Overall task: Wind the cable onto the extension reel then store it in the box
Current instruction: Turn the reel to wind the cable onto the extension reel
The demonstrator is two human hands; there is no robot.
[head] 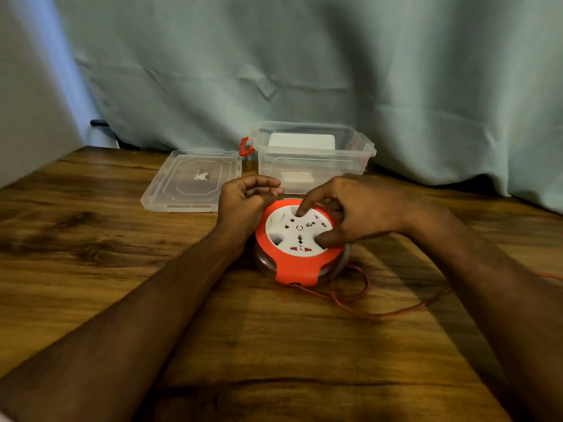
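Trailing cable (380, 313) cut off right

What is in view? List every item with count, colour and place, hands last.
reel: one, orange and white, on the table in front of the box
cable: one, red, loose on the table right of the reel
box: one, clear with red latches, open, behind the reel
lid: one, clear, flat on the table left of the box
table: one, brown wood
curtain: one, pale green, behind the table
left hand: fingers curled, against the reel's left rim
right hand: fingertips on the reel's white face
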